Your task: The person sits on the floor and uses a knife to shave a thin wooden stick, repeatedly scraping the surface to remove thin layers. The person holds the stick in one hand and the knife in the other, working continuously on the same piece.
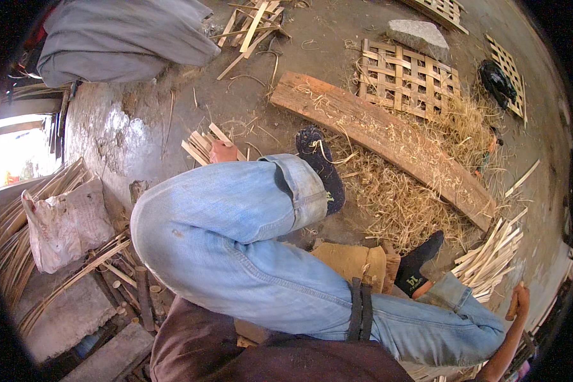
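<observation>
Beyond my raised left knee, my left hand [221,151] is partly hidden by the jeans leg. Its fingers are closed around several flat, pale bamboo strips [198,146], whose ends fan out on the left. My right arm reaches out at the far right, past my other knee. There my right hand [520,299] is closed, with the fingers curled; what it holds, if anything, is too small to make out. Near it on the floor lies a loose bundle of pale bamboo strips [493,254].
A long wooden plank [388,146] lies across a heap of curly shavings [395,210]. Behind it are a woven bamboo panel [407,76] and a stone [419,37]. At left, a white sack [70,223] rests on long canes. Grey cloth [121,38] hangs at upper left.
</observation>
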The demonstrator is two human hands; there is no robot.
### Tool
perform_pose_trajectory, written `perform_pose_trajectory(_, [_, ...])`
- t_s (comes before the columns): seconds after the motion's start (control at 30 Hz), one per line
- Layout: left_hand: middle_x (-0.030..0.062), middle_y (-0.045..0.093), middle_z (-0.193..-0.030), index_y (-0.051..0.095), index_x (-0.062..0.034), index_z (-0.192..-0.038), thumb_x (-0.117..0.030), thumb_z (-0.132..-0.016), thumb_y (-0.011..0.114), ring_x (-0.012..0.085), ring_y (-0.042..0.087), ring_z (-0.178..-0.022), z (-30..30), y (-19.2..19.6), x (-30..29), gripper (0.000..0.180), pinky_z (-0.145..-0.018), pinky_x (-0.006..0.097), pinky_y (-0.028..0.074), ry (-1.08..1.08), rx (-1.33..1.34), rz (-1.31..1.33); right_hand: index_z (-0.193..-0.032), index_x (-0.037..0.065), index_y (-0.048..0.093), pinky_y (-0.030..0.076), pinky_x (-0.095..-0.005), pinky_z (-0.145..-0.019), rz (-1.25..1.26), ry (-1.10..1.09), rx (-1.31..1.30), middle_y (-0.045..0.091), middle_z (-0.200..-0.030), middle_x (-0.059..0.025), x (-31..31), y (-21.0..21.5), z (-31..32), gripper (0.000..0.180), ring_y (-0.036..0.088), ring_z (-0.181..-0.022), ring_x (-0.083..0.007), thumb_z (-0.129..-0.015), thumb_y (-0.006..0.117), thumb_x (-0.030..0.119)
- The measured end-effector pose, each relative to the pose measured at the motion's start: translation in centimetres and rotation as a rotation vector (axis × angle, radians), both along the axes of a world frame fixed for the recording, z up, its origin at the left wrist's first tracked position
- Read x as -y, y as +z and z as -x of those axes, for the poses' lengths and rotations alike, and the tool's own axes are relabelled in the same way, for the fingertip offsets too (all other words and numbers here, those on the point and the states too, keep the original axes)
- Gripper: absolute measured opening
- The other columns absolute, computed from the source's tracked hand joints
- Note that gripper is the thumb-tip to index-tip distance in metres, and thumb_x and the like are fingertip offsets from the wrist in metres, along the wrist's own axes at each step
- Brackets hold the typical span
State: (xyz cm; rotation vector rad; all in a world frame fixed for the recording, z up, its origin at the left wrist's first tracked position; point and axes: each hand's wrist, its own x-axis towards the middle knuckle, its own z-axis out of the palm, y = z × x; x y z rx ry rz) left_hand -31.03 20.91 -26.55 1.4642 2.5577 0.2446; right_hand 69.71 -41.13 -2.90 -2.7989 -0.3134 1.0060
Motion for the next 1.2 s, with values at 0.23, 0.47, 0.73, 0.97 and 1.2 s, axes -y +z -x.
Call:
perform_pose_trajectory(0.23, [0.0175, 0.066, -0.110, 0.062, -0.0078, -0.114, -0.044, -0.068, 0.076, 0.0374, 0.062, -0.106, 1.3, -0.2, -0.4, 0.060, -0.089, 0.049, 0.049, -0.092, -0.127, 0.120, -0.081, 0.002, 0.062, 0.042, -0.0346, -0.054, 0.028, 0.032, 0.096, 0.056, -0.070, -0.0027, -2.4, 1.5, 2.4, 0.023, 0.053, -0.063, -0.0161, -0.076, 0.064, 0.024])
perform_pose_trajectory(0.47, [0.0170, 0.068, -0.095, 0.062, -0.0052, -0.108, -0.030, -0.068, 0.080, 0.0344, 0.066, -0.089, -2.6, 0.3, 0.9, 0.051, -0.075, 0.049, 0.051, -0.101, -0.275, -0.152, -0.084, 0.002, 0.062, 0.042, -0.0353, -0.053, 0.050, 0.016, 0.077, 0.056, -0.071, -0.0030, -3.8, 3.1, 5.3, 0.023, 0.053, -0.063, -0.0159, -0.074, 0.066, 0.022])
perform_pose_trajectory(0.73, [0.0181, 0.065, -0.104, 0.062, -0.0040, -0.110, -0.029, -0.070, 0.075, 0.0344, 0.063, -0.095, -0.1, 0.9, 0.6, 0.049, -0.080, 0.046, 0.050, -0.050, -0.220, -0.043, -0.086, 0.002, 0.061, 0.045, -0.0327, -0.051, -0.083, -0.123, 0.022, 0.057, -0.073, -0.0057, -3.6, 1.6, 7.9, 0.025, 0.054, -0.058, -0.0171, -0.078, 0.066, 0.025])
perform_pose_trajectory(0.97, [0.0190, 0.063, -0.111, 0.062, -0.0028, -0.112, -0.029, -0.072, 0.071, 0.0344, 0.060, -0.101, 0.4, 1.4, 0.1, 0.048, -0.084, 0.045, 0.049, -0.030, -0.148, -0.022, -0.076, 0.004, 0.056, 0.040, -0.0313, -0.043, 0.040, -0.051, 0.034, 0.053, -0.061, -0.0044, -1.0, 1.9, 6.1, 0.015, 0.050, -0.048, -0.0169, -0.074, 0.059, 0.018])
perform_pose_trajectory(1.2, [0.0036, 0.054, -0.090, 0.058, -0.0062, -0.112, -0.010, -0.082, 0.050, 0.0159, 0.051, -0.070, 0.5, 8.9, -0.3, 0.031, -0.070, 0.032, 0.048, 0.065, 1.243, -0.326, -0.091, 0.001, 0.059, 0.045, -0.0333, -0.049, -0.022, -0.029, -0.099, 0.058, -0.071, -0.0052, -0.7, 0.9, 6.4, 0.027, 0.054, -0.057, -0.0169, -0.079, 0.064, 0.025])
